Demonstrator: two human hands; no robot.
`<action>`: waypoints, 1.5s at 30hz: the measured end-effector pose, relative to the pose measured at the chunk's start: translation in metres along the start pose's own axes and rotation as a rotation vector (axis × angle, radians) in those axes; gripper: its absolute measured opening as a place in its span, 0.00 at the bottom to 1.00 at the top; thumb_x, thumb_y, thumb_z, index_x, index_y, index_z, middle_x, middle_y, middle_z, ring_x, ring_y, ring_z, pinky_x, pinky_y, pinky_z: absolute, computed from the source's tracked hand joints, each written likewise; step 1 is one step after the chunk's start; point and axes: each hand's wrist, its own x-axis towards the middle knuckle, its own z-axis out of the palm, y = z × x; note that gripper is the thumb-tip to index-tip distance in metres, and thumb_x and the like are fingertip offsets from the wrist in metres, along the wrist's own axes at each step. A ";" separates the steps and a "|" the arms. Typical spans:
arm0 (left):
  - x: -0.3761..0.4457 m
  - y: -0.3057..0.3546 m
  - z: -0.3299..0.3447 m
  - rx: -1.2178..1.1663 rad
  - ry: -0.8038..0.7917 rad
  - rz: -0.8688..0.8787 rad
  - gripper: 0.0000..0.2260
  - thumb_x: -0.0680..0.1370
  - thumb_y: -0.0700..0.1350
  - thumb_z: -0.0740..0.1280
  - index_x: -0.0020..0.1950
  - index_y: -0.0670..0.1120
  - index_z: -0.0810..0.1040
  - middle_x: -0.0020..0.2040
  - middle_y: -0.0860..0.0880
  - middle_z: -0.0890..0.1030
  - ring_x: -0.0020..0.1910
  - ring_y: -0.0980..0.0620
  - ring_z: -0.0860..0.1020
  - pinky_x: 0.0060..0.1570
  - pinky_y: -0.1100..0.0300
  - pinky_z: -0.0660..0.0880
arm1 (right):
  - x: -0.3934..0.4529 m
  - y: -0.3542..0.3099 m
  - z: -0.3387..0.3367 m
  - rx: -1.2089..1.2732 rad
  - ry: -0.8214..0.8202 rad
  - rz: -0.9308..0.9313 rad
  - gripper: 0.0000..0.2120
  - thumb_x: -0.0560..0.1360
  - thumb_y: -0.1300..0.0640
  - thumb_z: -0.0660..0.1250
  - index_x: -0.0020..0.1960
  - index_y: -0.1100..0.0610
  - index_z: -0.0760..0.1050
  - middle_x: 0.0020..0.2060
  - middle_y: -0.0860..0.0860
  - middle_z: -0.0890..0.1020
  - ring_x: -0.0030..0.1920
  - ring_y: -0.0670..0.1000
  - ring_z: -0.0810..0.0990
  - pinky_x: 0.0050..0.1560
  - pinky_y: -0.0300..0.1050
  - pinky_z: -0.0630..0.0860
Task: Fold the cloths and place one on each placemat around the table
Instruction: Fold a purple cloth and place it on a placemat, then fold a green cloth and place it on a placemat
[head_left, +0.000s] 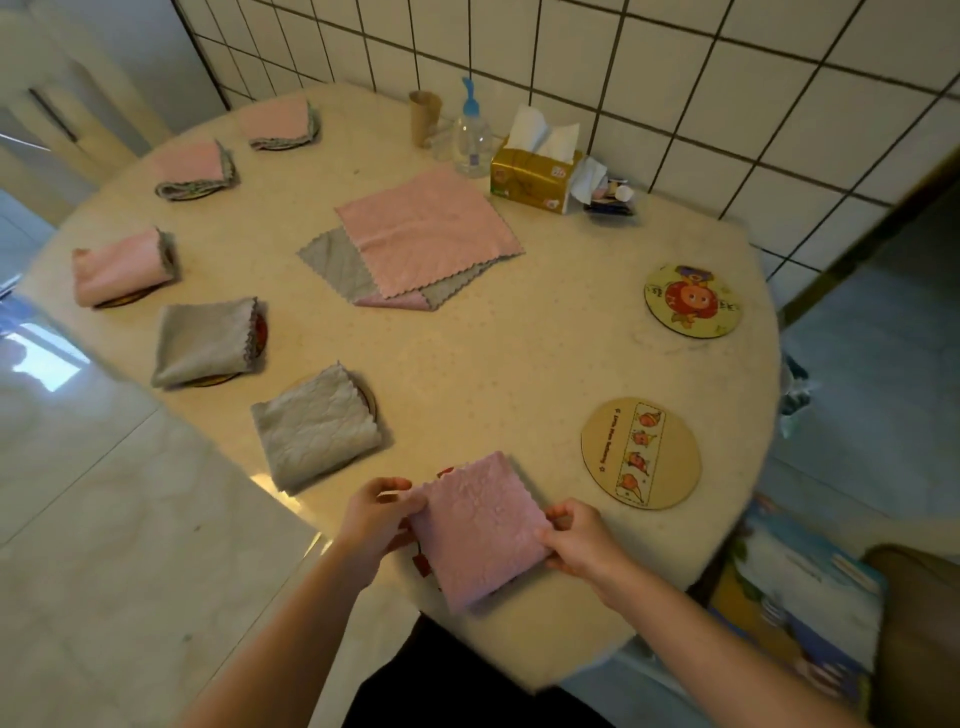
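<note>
Along the left rim of the round table five folded cloths sit on their placemats: two pink ones far off, a rolled pink one, then two grey ones nearer to me. At the near edge I hold a folded pink cloth between both hands, my left hand pinching its left corner and my right hand gripping its right edge, thumb on top; it lies over a placemat whose red edge peeks out beneath. Mid-table lies a stack of unfolded cloths, pink over grey. Far off stands a gold tissue box, its print too small to read. On the right two placemats lie bare: the nearer one bears a line of writing too blurred to read, the farther one a cartoon fruit.
</note>
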 end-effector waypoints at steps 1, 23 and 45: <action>-0.003 -0.006 -0.001 0.020 0.033 0.010 0.10 0.72 0.36 0.73 0.51 0.41 0.76 0.46 0.41 0.80 0.43 0.44 0.79 0.42 0.50 0.80 | -0.002 0.005 0.002 -0.026 0.007 -0.015 0.09 0.74 0.63 0.65 0.53 0.56 0.72 0.50 0.53 0.79 0.49 0.52 0.80 0.50 0.49 0.81; 0.048 0.064 -0.001 0.858 0.094 0.509 0.11 0.73 0.38 0.67 0.54 0.47 0.76 0.50 0.50 0.75 0.47 0.51 0.75 0.37 0.65 0.67 | 0.034 -0.056 -0.020 -0.589 0.260 -0.360 0.06 0.76 0.60 0.63 0.52 0.53 0.72 0.45 0.45 0.77 0.44 0.44 0.76 0.39 0.37 0.72; 0.307 0.284 -0.061 1.365 -0.004 0.991 0.25 0.73 0.33 0.67 0.69 0.43 0.71 0.70 0.45 0.71 0.70 0.41 0.65 0.66 0.46 0.69 | 0.222 -0.305 0.122 -0.737 0.258 -0.658 0.08 0.75 0.54 0.65 0.52 0.57 0.75 0.53 0.54 0.77 0.54 0.56 0.73 0.53 0.50 0.71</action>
